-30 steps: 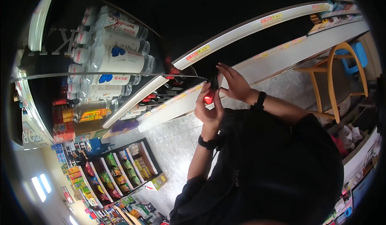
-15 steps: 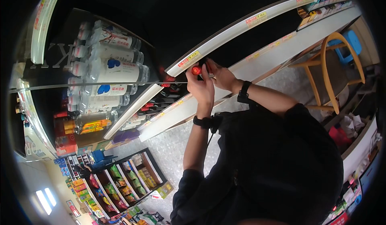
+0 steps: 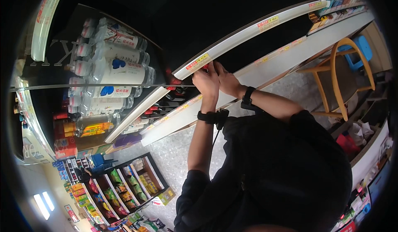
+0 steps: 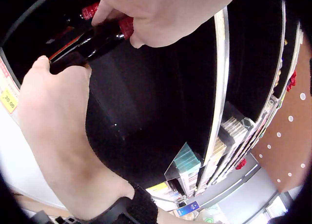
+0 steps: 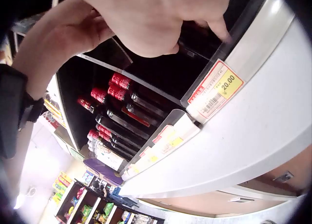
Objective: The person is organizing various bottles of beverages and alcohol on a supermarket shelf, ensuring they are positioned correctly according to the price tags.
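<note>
A dark glass bottle (image 4: 100, 42) with a red neck lies slanted between both hands, inside a dark shelf bay. My left hand (image 3: 206, 82) holds it near the neck; in the left wrist view that hand enters from the top. The fingers of my right hand (image 3: 227, 83) grip the other end, seen in the left wrist view (image 4: 56, 107) at the left. Another red-necked bottle (image 4: 90, 10) is just behind. From the head only a bit of red shows above the hands, close under a white shelf edge (image 3: 232, 43). In the right wrist view my right hand (image 5: 161, 19) covers the bottle.
Several red-capped dark bottles (image 5: 131, 109) stand in the neighbouring bay behind a divider. A price tag (image 5: 215, 90) sits on the shelf front by the hands. Large water bottles (image 3: 120, 70) fill the shelf at left. A wooden chair (image 3: 344, 78) stands right, a snack rack (image 3: 124, 186) lower left.
Both hands have moved forward from in front of the shelf to beneath its upper white edge, carrying the red-necked bottle in. Its red top, plain before, is now mostly covered.
</note>
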`<state>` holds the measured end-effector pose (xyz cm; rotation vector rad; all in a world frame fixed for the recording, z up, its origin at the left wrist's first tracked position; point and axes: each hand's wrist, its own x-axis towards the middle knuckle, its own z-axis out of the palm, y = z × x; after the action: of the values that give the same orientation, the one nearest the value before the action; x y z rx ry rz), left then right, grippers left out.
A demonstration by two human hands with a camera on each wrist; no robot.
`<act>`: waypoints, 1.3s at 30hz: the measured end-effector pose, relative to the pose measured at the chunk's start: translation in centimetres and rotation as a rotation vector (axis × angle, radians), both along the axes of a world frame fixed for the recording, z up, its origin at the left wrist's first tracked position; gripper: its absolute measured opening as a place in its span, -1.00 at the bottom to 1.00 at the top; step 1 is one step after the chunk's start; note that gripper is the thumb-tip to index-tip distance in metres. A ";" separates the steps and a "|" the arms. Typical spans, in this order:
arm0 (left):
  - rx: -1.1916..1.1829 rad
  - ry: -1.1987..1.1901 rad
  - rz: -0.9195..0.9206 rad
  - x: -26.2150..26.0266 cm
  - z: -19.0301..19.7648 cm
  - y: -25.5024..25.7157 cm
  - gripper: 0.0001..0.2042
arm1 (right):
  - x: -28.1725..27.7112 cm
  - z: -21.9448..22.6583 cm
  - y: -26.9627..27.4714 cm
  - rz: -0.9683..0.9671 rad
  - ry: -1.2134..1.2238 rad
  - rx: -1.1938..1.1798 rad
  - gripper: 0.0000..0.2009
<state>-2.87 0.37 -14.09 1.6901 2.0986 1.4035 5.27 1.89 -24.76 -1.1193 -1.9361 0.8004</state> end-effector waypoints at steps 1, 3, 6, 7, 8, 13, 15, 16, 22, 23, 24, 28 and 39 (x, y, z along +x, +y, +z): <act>-0.010 0.025 0.001 0.0 0.0 0.2 -0.75 | 0.0 -0.1 0.0 0.002 -0.003 0.001 -0.32; -0.016 -0.017 0.004 0.0 0.1 0.4 -0.75 | -0.3 -0.4 0.2 -0.005 0.016 -0.011 -0.34; 0.003 -0.034 -0.003 -0.5 -0.2 1.2 -0.75 | -0.7 -1.2 0.7 0.006 0.037 0.001 -0.35; 0.028 -0.007 -0.012 -0.7 -0.6 1.5 -0.75 | -0.7 -0.9 0.7 0.008 0.034 0.002 -0.35; 0.029 -0.010 -0.010 -0.8 -1.0 1.6 -0.75 | -0.7 -0.5 0.7 0.000 0.049 -0.016 -0.35; 0.070 -0.055 0.005 -0.8 -2.4 1.1 -0.73 | -1.2 -1.5 1.3 0.000 -0.014 0.068 -0.37; -0.023 -0.036 0.051 -0.6 -2.8 0.6 -0.72 | -0.7 -0.5 1.1 0.044 -0.081 0.018 -0.40; -0.117 -0.019 0.092 -0.5 -2.8 0.5 -0.71 | -0.9 -0.8 1.3 0.049 -0.081 0.018 -0.40; -0.127 -0.073 0.097 -1.0 -3.6 0.7 -0.68 | -1.7 -1.1 2.6 0.081 -0.069 0.135 -0.41; -0.051 -0.086 0.082 -1.1 -3.9 0.8 -0.68 | -1.5 -1.2 2.7 0.105 -0.176 0.225 -0.43; -0.049 -0.087 0.087 -1.0 -4.2 0.8 -0.68 | -1.3 -1.2 2.8 0.128 -0.283 0.315 -0.44; -0.041 -0.230 0.107 -0.7 -5.9 1.4 -0.70 | -1.9 -3.2 3.7 0.191 -0.272 0.190 -0.45; -0.367 -0.080 0.110 -0.9 -4.2 1.8 -0.60 | -1.7 -1.0 4.2 0.210 0.037 -0.007 -0.63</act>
<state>-3.81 2.15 -18.29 1.3744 2.2616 1.0084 3.60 6.05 -25.76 -0.9080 -2.0433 0.9336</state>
